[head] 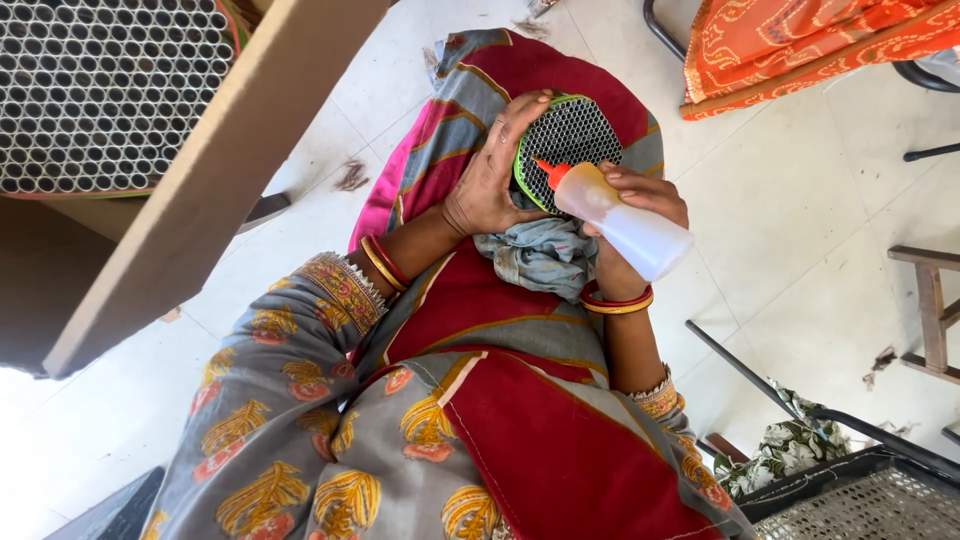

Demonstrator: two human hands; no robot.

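I judge this the gluing step: my left hand point(487, 180) clamps the green-rimmed honeycomb disc point(566, 142) over my lap, my right hand point(640, 205) closed around the squeeze bottle point(620, 222). Its orange nozzle point(547, 170) touches the disc's lower edge; next calls for a gentle squeeze along the rim.

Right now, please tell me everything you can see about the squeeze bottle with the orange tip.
The squeeze bottle is soft-looking, translucent white plastic with a narrow orange nozzle. It lies tilted, its flat base toward the lower right and the nozzle pointing up-left. The nozzle tip touches the round green-rimmed honeycomb piece. The right hand wraps the bottle from behind; the left hand holds the honeycomb piece, not the bottle. How full it is cannot be told.
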